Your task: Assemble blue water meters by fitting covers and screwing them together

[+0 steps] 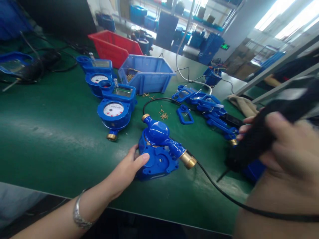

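My left hand (pixel 132 166) grips a blue water meter (pixel 159 132) by its housing. The meter lies face down on the table, and its brass threaded end (pixel 188 160) points toward the lower right. At the right, my right hand (pixel 286 149) is wrapped round a black electric screwdriver (pixel 264 132), blurred by motion. Its thin bit points down to the left, apart from the meter. Two more water meters stand to the left, the nearer one (pixel 114 111) with its white dial up. Small brass screws (pixel 163 116) lie loose beyond the meter in my hand.
A blue bin (pixel 154 78) with screws inside and a red bin (pixel 112 44) stand at the back. Several blue meter parts (pixel 199 98) lie at right. A black cable (pixel 224 196) crosses the green table (pixel 62 132). Another black tool (pixel 40 66) rests at far left.
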{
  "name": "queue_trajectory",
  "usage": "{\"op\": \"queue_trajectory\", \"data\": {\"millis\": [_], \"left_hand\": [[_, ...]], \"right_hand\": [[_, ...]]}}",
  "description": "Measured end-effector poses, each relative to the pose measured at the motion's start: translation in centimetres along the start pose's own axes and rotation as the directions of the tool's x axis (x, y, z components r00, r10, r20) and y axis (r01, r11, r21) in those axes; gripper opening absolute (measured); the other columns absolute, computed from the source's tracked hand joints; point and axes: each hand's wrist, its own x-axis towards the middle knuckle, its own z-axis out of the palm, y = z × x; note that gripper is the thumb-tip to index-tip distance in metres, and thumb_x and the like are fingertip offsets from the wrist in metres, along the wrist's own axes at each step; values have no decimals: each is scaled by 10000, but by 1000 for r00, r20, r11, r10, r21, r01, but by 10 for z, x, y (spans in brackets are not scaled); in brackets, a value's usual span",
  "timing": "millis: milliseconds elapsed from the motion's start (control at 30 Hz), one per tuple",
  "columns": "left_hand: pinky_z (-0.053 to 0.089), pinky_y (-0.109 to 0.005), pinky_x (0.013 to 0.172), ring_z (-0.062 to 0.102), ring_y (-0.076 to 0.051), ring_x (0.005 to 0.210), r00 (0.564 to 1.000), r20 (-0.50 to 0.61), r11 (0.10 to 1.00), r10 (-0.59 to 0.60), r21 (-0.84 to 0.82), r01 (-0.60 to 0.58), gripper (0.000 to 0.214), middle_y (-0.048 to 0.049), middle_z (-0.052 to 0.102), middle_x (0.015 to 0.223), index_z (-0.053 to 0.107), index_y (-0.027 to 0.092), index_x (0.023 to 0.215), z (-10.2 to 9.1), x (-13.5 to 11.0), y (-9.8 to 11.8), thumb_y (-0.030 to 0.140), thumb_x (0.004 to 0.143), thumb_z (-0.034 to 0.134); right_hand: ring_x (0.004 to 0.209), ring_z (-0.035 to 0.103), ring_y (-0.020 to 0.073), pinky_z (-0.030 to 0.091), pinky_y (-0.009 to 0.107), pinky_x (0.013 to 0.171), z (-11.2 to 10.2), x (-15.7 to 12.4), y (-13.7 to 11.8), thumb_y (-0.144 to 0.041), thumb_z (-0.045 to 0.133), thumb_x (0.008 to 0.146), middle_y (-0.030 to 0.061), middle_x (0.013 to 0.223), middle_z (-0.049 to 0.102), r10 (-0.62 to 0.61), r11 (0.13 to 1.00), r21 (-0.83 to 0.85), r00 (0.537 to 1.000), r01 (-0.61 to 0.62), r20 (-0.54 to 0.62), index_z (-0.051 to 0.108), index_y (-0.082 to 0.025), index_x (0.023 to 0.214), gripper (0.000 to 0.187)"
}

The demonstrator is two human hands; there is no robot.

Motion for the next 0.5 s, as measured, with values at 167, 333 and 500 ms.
{"op": "queue_trajectory", "data": {"millis": [167,333,500], "left_hand": [[313,-516,1016,385,-334,1223,907,-191,825,376,515,-234,799,-207,346,1350,175,89,1382,-13,2,-2,550,800,469],[355,-426,1004,452,-247,1144,618,101,348,780,751,-562,405,-135,502,1201,476,122,1180,-5,8,25,333,835,494],[252,-458,1066,568,-193,970,517,484,84,706,667,-740,199,-63,649,965,637,158,909,22,24,61,208,841,457]], "right_hand": [[648,594,227,495,358,571,31,-4,63,-347,611,736,19,699,552,449,737,-563,893,-374,-6,479,-205,898,253],[784,597,335,481,450,670,38,-3,107,-265,636,690,158,826,582,516,529,-746,851,-405,-97,543,-87,974,347],[1013,526,390,425,510,814,39,-27,65,-291,544,776,237,1071,545,393,446,-826,905,-344,-165,521,-79,1120,405]]}}
